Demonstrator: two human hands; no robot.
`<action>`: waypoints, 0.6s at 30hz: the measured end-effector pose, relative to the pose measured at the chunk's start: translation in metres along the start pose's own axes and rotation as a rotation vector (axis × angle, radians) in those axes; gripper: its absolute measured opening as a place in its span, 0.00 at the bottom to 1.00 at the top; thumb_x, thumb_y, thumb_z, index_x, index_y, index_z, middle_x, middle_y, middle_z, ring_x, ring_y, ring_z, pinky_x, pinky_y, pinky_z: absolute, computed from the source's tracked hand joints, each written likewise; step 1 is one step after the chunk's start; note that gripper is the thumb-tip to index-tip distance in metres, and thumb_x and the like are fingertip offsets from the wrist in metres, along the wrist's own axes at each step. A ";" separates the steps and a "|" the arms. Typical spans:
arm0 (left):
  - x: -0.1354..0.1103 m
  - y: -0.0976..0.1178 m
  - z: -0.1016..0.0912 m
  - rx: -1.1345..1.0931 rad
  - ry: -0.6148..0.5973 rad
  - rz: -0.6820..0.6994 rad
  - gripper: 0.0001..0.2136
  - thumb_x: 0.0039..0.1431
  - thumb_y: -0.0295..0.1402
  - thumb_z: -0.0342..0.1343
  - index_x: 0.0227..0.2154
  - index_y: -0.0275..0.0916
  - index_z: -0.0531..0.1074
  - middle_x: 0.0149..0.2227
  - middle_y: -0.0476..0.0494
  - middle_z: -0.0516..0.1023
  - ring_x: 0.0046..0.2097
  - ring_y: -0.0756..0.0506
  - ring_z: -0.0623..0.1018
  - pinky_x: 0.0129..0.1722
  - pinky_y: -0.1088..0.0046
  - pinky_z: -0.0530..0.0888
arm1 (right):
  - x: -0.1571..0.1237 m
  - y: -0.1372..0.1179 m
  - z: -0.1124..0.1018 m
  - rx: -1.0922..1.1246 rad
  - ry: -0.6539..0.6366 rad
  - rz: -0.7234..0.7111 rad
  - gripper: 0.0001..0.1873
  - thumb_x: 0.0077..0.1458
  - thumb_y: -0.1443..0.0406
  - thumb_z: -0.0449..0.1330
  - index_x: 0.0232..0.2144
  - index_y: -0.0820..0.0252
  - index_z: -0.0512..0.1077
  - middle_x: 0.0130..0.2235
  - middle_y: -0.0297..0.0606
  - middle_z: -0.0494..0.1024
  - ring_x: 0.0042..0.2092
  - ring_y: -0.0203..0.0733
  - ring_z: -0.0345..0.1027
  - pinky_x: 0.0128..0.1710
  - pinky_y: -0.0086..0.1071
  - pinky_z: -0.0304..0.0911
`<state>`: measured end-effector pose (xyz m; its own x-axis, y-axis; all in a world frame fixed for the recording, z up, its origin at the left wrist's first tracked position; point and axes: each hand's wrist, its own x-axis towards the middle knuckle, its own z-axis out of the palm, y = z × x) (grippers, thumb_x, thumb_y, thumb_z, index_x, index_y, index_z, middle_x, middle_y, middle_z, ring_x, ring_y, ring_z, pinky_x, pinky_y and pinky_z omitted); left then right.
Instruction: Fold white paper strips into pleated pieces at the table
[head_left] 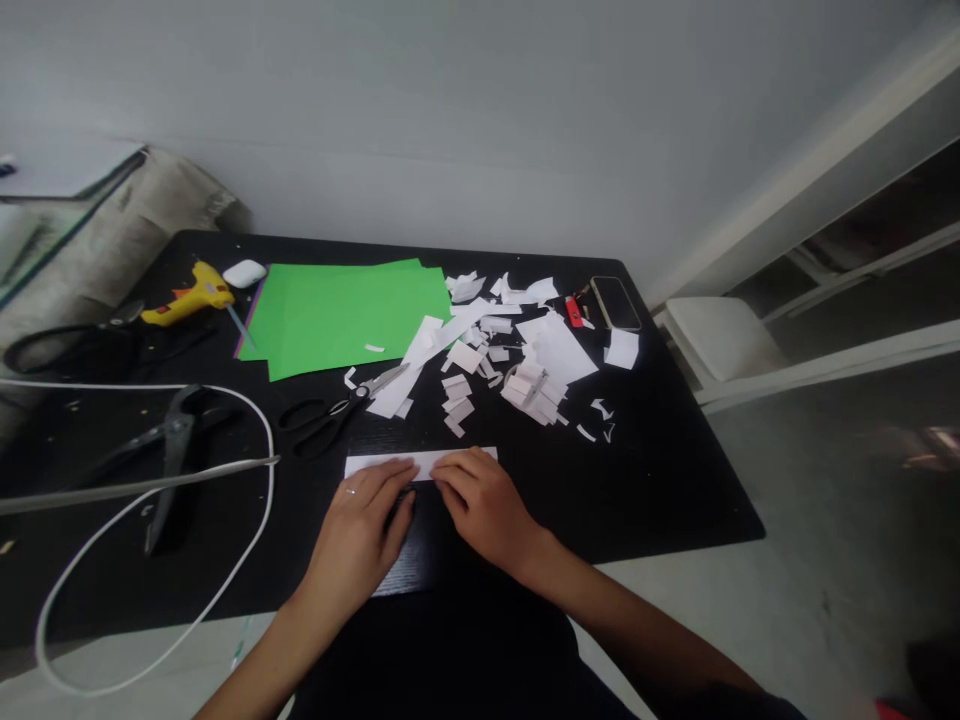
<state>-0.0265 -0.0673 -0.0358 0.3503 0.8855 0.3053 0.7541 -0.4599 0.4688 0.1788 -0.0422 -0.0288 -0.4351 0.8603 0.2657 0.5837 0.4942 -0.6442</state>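
Left hand [360, 525] and right hand [486, 508] touching white strip [425, 464], edge partly covered

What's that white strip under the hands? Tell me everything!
The strip looks like paper: plain white, long, narrow and straight-edged. It lies crosswise on the black table, in front of the person. Fingers of the left hand and right hand touch it, hiding parts of it. I can't tell if it's folded.
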 end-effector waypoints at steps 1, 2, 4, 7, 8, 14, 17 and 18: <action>0.000 0.000 0.000 0.004 0.001 0.000 0.14 0.70 0.29 0.53 0.56 0.37 0.72 0.54 0.36 0.79 0.55 0.37 0.78 0.55 0.54 0.74 | 0.000 -0.001 0.001 -0.010 -0.002 0.004 0.10 0.66 0.73 0.57 0.42 0.59 0.78 0.43 0.40 0.82 0.46 0.46 0.74 0.54 0.42 0.68; 0.000 0.000 0.000 0.008 0.001 0.002 0.13 0.70 0.29 0.53 0.55 0.37 0.72 0.54 0.36 0.79 0.54 0.37 0.78 0.54 0.54 0.74 | -0.001 -0.002 0.001 -0.023 -0.007 0.005 0.10 0.66 0.73 0.57 0.42 0.60 0.78 0.43 0.40 0.82 0.46 0.46 0.73 0.53 0.42 0.68; 0.000 0.001 0.000 0.018 0.003 0.007 0.13 0.70 0.29 0.53 0.55 0.37 0.72 0.54 0.36 0.79 0.54 0.37 0.78 0.54 0.54 0.74 | -0.001 -0.004 0.002 -0.053 -0.019 0.000 0.10 0.66 0.73 0.57 0.43 0.60 0.77 0.43 0.41 0.81 0.46 0.47 0.73 0.51 0.41 0.68; 0.000 0.001 0.000 0.028 0.003 0.013 0.13 0.70 0.29 0.53 0.55 0.37 0.72 0.54 0.36 0.79 0.54 0.36 0.78 0.53 0.54 0.74 | -0.003 -0.006 0.004 -0.100 -0.022 -0.008 0.11 0.65 0.73 0.56 0.45 0.60 0.77 0.43 0.42 0.80 0.46 0.48 0.71 0.49 0.42 0.68; 0.000 0.001 0.000 0.028 0.004 0.013 0.13 0.70 0.29 0.53 0.55 0.37 0.73 0.54 0.36 0.79 0.54 0.36 0.78 0.53 0.55 0.74 | -0.003 -0.007 0.005 -0.111 -0.022 -0.009 0.12 0.65 0.73 0.56 0.46 0.60 0.77 0.43 0.43 0.80 0.46 0.48 0.71 0.49 0.42 0.68; -0.001 0.001 0.000 0.023 0.013 0.027 0.15 0.70 0.29 0.54 0.56 0.35 0.73 0.55 0.36 0.79 0.55 0.36 0.78 0.55 0.56 0.73 | -0.006 -0.008 0.007 -0.134 -0.023 -0.005 0.16 0.65 0.73 0.55 0.52 0.60 0.76 0.45 0.44 0.78 0.46 0.49 0.69 0.48 0.44 0.67; -0.003 -0.003 -0.003 0.054 0.015 0.027 0.15 0.70 0.29 0.54 0.57 0.35 0.73 0.55 0.36 0.79 0.55 0.37 0.78 0.55 0.56 0.73 | -0.007 -0.006 0.008 -0.135 -0.008 -0.017 0.17 0.65 0.72 0.55 0.54 0.60 0.76 0.46 0.45 0.77 0.46 0.50 0.68 0.49 0.45 0.67; -0.004 -0.006 -0.005 0.073 0.021 0.025 0.15 0.70 0.29 0.54 0.57 0.36 0.73 0.55 0.36 0.79 0.54 0.37 0.78 0.53 0.57 0.74 | -0.007 -0.006 0.008 -0.134 -0.001 -0.022 0.17 0.65 0.72 0.55 0.53 0.61 0.76 0.46 0.45 0.77 0.47 0.50 0.68 0.49 0.45 0.67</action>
<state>-0.0348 -0.0684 -0.0356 0.3579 0.8720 0.3340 0.7842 -0.4749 0.3993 0.1728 -0.0519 -0.0328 -0.4498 0.8487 0.2780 0.6602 0.5256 -0.5366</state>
